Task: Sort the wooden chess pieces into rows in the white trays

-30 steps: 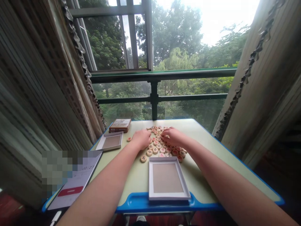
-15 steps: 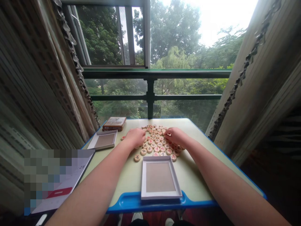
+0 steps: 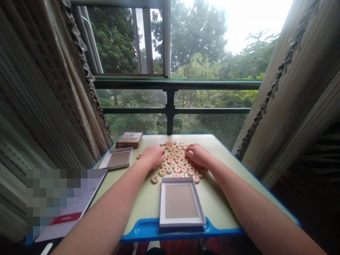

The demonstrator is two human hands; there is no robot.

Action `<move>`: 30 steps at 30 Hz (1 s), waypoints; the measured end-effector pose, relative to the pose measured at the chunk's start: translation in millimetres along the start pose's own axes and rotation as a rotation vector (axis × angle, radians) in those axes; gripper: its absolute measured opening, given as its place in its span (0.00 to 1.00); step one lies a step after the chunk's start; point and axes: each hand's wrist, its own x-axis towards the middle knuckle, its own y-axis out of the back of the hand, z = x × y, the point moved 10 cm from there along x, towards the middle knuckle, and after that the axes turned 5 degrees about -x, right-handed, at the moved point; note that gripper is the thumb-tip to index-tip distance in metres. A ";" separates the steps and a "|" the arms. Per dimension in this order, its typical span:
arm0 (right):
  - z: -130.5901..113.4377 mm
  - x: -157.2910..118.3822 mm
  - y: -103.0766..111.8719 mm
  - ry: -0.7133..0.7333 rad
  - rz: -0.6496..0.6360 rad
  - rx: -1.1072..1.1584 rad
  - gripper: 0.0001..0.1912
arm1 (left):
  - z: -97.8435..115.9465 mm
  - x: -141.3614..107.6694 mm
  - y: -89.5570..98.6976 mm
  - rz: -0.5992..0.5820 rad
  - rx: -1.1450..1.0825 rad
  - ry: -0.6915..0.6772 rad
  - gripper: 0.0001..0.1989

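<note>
Many round wooden pieces (image 3: 176, 159) with red or black characters lie spread over the middle of the light green table. At their left edge is my left hand (image 3: 156, 156), its fingers curled down among the pieces; whatever its fingertips hold is hidden. My right hand (image 3: 197, 154) rests on the right side of the pieces, fingers bent and somewhat apart, touching pieces. One black-marked piece (image 3: 155, 179) lies apart at the near left, and a red-marked one (image 3: 139, 156) left of my left hand. In front of the pieces stands a shallow white box tray (image 3: 200, 202) with nothing in it.
Another shallow tray (image 3: 129, 159) sits at the table's left, with stacked flat boxes (image 3: 129, 139) behind it. A partly blurred screen (image 3: 71, 209) is at the lower left. The table (image 3: 225, 198) has a blue rim; a green railing (image 3: 212, 84) and window stand beyond.
Both hands stay in nearly the same places. The fingers of my right hand have shifted slightly over the pieces, and the view has moved a little.
</note>
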 end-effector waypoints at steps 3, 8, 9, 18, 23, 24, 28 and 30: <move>6.6 3.2 4.6 -0.038 0.054 -0.022 0.17 | -1.4 0.4 1.0 0.002 0.028 0.004 0.14; -0.9 7.0 -5.0 0.046 -0.039 -0.124 0.20 | -8.6 3.3 -1.0 0.018 -0.010 0.024 0.13; -0.4 7.3 -5.8 0.034 -0.051 -0.140 0.20 | -10.1 4.3 -0.8 0.039 -0.047 0.023 0.13; 8.8 7.8 -10.5 -0.116 -0.128 -0.207 0.23 | -19.1 13.0 -4.4 0.209 -0.354 -0.003 0.08; 3.4 9.6 -10.0 -0.060 -0.092 -0.139 0.21 | -23.7 16.6 -13.1 0.127 -0.369 0.042 0.13; 0.2 10.1 -8.9 -0.030 -0.075 -0.116 0.20 | -25.1 16.7 -12.2 0.126 -0.365 0.047 0.15; -11.7 9.8 -0.1 0.060 0.007 -0.043 0.19 | -34.1 13.8 3.2 0.236 -0.291 0.067 0.20; -16.7 8.3 4.6 0.089 0.042 -0.016 0.18 | -39.4 13.0 2.2 0.218 -0.218 0.102 0.19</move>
